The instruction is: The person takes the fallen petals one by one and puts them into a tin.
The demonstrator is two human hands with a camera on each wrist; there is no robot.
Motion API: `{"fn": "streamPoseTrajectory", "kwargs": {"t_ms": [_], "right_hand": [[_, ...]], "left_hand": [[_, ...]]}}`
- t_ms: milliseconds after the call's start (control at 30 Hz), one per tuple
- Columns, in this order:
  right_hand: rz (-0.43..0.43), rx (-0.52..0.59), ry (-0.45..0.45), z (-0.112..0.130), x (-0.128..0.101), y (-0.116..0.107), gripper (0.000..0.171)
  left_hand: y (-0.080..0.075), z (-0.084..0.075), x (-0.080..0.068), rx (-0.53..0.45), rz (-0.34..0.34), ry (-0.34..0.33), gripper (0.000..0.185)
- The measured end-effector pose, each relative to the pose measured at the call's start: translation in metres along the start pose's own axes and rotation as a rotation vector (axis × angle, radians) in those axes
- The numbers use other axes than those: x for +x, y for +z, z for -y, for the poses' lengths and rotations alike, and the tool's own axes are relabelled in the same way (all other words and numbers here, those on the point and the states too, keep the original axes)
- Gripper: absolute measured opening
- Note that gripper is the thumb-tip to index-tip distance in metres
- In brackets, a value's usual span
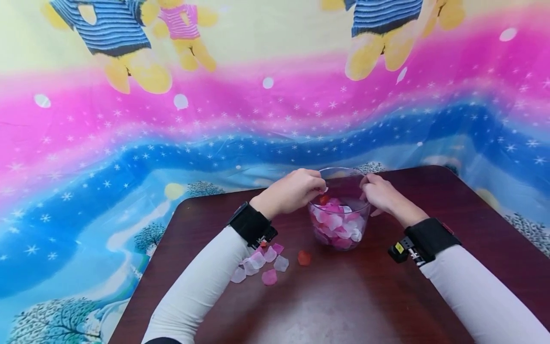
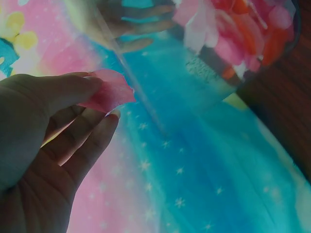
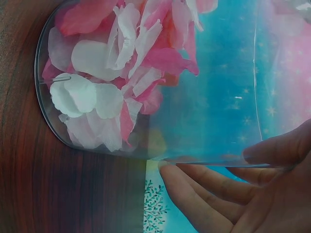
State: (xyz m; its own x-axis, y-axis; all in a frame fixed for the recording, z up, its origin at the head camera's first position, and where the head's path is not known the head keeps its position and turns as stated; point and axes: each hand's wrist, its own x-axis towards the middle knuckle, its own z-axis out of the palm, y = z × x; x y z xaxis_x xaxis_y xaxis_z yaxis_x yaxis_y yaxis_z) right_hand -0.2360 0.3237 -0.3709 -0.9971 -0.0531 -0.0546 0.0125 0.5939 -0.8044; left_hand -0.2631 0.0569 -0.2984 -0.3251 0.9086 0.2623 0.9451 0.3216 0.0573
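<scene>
Left hand [image 1: 294, 191]: at the left rim of the glass bowl; grip pinching a pink petal [image 2: 108, 92] between thumb and forefinger, just beside the bowl's wall in the left wrist view.
Right hand [image 1: 380, 193]: at the right rim of the bowl; grip pinching the rim, thumb on one face of the glass and fingers [image 3: 204, 191] laid against the other.
Glass bowl [image 1: 341, 224]: clear, upright on the desk between the two hands, toward the far middle of the top.
Bowl contents [image 3: 112, 82]: pink, white and red petals heaped in the lower part; upper part of the glass bare.
Loose petals [image 1: 262, 265]: small cluster of pale pink, white and lilac pieces on the desk, left of the bowl, partly under the left forearm.
Red petal [image 1: 304, 258]: lies alone on the desk, between the cluster and the bowl, apart from both.
Desk [image 1: 343, 306]: dark reddish-brown wood grain, rounded corners.
Wrist units [image 1: 251, 224]: black bands on both wrists over white sleeves.
Backdrop [image 1: 172, 134]: cloth in pink, blue and yellow with stars and cartoon bears, hung behind the desk.
Obstructions: the left wrist stands between the viewer and part of the cluster; the hands hide both sides of the bowl's rim.
</scene>
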Motion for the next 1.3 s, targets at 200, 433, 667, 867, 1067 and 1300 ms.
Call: {"fn": "streamPoseTrajectory", "kwargs": {"t_ms": [200,433,667,867,1067,1300], "right_hand": [[0.002,0.007,-0.003,0.002,0.0,0.001,0.047],[-0.013,-0.008,0.001,0.003,-0.001,0.001,0.044],[-0.002,-0.005,-0.012,0.004,-0.001,0.001,0.044],[0.006,-0.013,-0.014,0.002,0.0,0.0,0.045],[0.017,-0.021,-0.002,0.002,-0.001,-0.002,0.045],[0.015,-0.03,0.014,0.005,0.001,0.001,0.042]], "left_hand": [[0.011,0.002,0.003,0.021,0.025,-0.013,0.016],[0.003,0.006,-0.012,0.057,-0.009,-0.056,0.021],[0.001,0.02,-0.052,0.039,-0.039,-0.114,0.02],[0.031,0.026,-0.079,-0.021,0.104,-0.169,0.013],[0.069,0.018,-0.081,-0.085,0.273,-0.204,0.023],[0.102,0.007,-0.077,-0.116,0.395,-0.244,0.031]]}}
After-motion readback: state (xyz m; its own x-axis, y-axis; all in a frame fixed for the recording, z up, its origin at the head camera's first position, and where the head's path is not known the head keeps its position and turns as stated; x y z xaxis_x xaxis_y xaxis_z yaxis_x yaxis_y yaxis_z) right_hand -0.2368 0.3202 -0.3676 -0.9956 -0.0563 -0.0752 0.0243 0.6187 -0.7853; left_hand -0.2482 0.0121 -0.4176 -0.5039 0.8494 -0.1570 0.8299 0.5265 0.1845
